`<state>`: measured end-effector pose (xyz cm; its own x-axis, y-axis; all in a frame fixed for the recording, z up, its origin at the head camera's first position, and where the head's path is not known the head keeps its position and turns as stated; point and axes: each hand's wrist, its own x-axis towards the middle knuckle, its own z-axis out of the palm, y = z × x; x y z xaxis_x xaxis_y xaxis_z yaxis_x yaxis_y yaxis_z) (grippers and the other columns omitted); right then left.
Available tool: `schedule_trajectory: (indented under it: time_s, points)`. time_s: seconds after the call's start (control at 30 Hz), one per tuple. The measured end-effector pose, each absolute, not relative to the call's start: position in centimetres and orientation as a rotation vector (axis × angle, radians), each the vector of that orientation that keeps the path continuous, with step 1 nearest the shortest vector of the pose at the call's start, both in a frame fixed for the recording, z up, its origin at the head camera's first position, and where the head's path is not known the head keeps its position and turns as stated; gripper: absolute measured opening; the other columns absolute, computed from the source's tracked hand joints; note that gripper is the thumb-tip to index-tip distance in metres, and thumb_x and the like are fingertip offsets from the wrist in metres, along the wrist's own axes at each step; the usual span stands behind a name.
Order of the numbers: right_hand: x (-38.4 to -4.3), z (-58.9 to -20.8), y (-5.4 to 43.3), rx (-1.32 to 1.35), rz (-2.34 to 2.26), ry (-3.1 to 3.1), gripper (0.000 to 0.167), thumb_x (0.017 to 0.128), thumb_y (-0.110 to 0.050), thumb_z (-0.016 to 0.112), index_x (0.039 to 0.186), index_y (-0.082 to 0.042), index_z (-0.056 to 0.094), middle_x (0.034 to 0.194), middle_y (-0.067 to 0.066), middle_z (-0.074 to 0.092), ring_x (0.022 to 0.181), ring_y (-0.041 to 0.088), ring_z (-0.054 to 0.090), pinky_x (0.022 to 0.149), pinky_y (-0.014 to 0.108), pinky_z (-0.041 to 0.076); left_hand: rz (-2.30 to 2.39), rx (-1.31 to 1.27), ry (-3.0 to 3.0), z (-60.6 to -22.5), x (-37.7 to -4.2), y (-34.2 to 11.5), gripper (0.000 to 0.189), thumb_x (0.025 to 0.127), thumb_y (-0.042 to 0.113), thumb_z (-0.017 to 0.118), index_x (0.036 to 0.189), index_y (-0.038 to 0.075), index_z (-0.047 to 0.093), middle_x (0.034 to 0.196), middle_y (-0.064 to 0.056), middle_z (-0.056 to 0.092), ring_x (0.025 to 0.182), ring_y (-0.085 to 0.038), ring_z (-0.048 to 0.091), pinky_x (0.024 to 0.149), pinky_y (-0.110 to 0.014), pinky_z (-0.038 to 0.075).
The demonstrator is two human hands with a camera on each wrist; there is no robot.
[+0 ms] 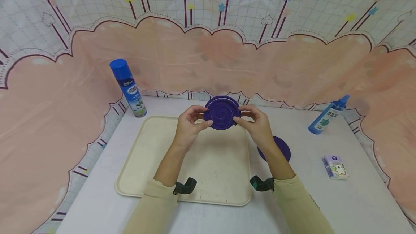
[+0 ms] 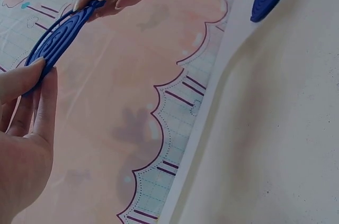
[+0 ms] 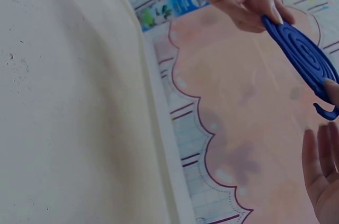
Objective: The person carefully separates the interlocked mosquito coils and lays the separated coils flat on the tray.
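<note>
A dark purple mosquito coil [image 1: 222, 113], a flat round spiral, is held up above the far edge of a cream tray [image 1: 214, 169]. My left hand [image 1: 189, 125] pinches its left rim between thumb and fingers. On the opposite rim, my right hand [image 1: 258, 125] grips it the same way. In the right wrist view, a hooked end of the coil [image 3: 304, 54] sticks out near the right thumb. A second purple coil [image 1: 282, 147] lies on the table right of the tray, partly hidden by my right forearm.
A blue spray can [image 1: 131, 93] stands behind the tray's left corner. To the right are a blue spray bottle [image 1: 326, 118] and a small purple-and-white box [image 1: 335, 168]. Patterned cloth [image 1: 195, 64] hangs behind the white table [image 1: 325, 205].
</note>
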<state>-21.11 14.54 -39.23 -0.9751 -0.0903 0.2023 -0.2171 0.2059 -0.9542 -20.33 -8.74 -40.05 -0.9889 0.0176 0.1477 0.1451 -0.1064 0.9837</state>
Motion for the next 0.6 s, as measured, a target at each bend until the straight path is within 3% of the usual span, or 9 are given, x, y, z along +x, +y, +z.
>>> schedule_trajectory:
  time_s: [0.13,0.37,0.6]
  points:
    - [-21.15,-39.14,14.56,0.268,1.837,-2.376,0.037,0.089,-0.010,0.078,0.123,-0.002,0.067,0.124,0.003,0.058,0.101,0.010,0.056,0.079,0.011,0.053,-2.263,-0.197,-2.039,-39.96,-20.40,-8.75,0.041,0.083,-0.010,0.076,0.121,-0.002,0.063,0.105,0.003,0.065,0.096,-0.012,0.063,0.080,-0.015,0.057]
    - [-21.23,-39.25,14.68,0.255,1.814,-2.363,0.035,0.086,-0.009,0.081,0.118,-0.001,0.069,0.107,-0.001,0.064,0.091,0.008,0.059,0.071,0.013,0.052,-2.275,-0.206,-2.027,-40.06,-20.62,-8.80,0.044,0.082,-0.010,0.078,0.122,-0.002,0.061,0.104,0.005,0.068,0.095,-0.009,0.065,0.082,-0.015,0.058]
    - [-21.03,-39.14,14.77,0.316,1.881,-2.354,0.030,0.088,-0.006,0.078,0.114,0.001,0.065,0.093,-0.015,0.070,0.085,0.003,0.068,0.069,0.020,0.059,-2.294,-0.212,-2.031,-40.27,-20.80,-8.91,0.045,0.082,-0.008,0.078,0.123,-0.002,0.061,0.107,0.002,0.068,0.095,-0.009,0.066,0.084,-0.016,0.058]
